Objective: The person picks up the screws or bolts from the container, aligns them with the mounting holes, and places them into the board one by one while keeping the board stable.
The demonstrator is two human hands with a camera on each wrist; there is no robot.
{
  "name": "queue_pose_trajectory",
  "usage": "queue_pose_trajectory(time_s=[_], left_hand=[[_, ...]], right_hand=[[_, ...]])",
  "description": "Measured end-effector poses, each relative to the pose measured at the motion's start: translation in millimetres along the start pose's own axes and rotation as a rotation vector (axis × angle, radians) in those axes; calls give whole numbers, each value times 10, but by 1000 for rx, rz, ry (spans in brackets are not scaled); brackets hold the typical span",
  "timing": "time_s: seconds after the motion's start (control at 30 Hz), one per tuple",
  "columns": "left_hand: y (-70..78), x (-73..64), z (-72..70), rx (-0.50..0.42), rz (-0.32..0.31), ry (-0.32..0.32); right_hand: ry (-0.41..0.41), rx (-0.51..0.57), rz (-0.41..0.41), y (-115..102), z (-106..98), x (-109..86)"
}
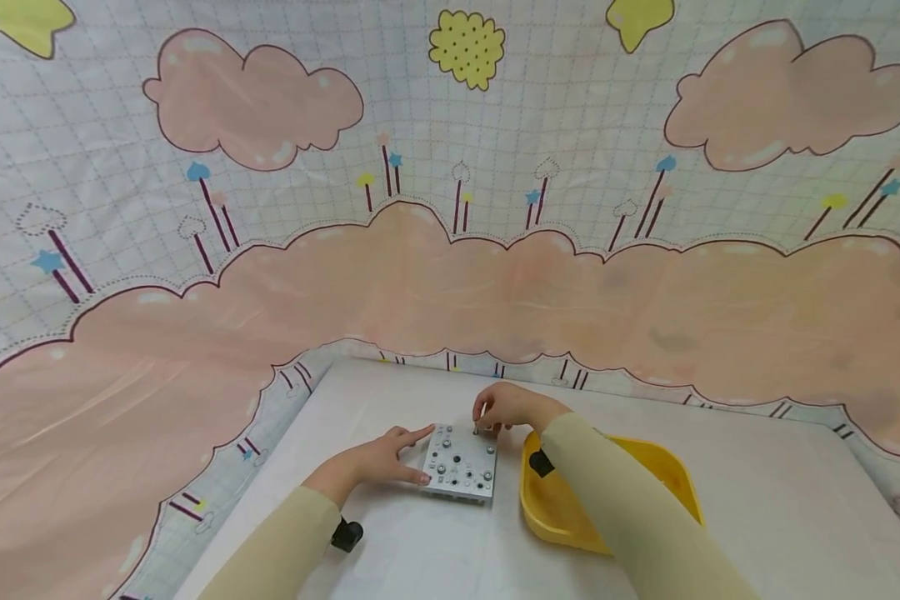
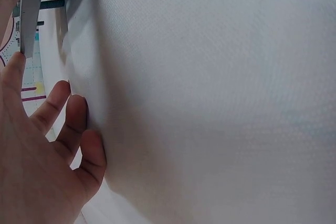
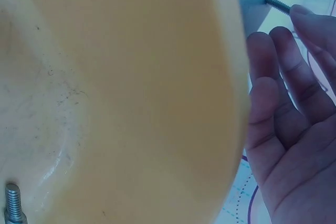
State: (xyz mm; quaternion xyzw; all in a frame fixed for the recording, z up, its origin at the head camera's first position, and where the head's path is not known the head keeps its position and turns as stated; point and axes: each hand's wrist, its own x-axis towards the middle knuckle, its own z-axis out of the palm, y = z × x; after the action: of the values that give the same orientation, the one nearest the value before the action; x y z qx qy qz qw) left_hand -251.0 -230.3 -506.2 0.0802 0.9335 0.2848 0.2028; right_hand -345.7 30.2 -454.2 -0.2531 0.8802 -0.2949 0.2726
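A square metal plate [image 1: 461,458] with several holes and socket-head screws in it stands slightly raised off the white table. My left hand [image 1: 378,458] reaches in from its left, with the straight index finger and thumb touching the plate's left edge. The other fingers [image 2: 79,111] rest low against the table. My right hand [image 1: 512,406] is over the plate's far right part and pinches a thin threaded screw [image 3: 278,3] between thumb and index finger. The screw's end sits at a hole in the plate, as the right wrist view shows.
A yellow bin [image 1: 562,512] stands right of the plate, under my right forearm. Inside it lies a bolt [image 3: 14,203]. The white table [image 1: 765,500] stretches on to the right, and a patterned cloth [image 1: 495,292] hangs behind and at the left.
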Motion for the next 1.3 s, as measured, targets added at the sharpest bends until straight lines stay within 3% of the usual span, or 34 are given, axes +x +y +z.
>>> queue_pose_trajectory(time_s=[0.53, 0.8, 1.0, 1.3], left_hand=[[34, -8, -18, 22, -13, -5], [39, -39, -24, 5, -36, -5], [51, -41, -29, 11, -41, 1], [67, -49, -17, -10, -32, 5]], right_hand=[[-17, -147, -36, -22, 38, 36], [-31, -72, -81, -77, 5, -19], [-14, -80, -106, -66, -63, -99], [44, -79, -111, 19, -219, -362]])
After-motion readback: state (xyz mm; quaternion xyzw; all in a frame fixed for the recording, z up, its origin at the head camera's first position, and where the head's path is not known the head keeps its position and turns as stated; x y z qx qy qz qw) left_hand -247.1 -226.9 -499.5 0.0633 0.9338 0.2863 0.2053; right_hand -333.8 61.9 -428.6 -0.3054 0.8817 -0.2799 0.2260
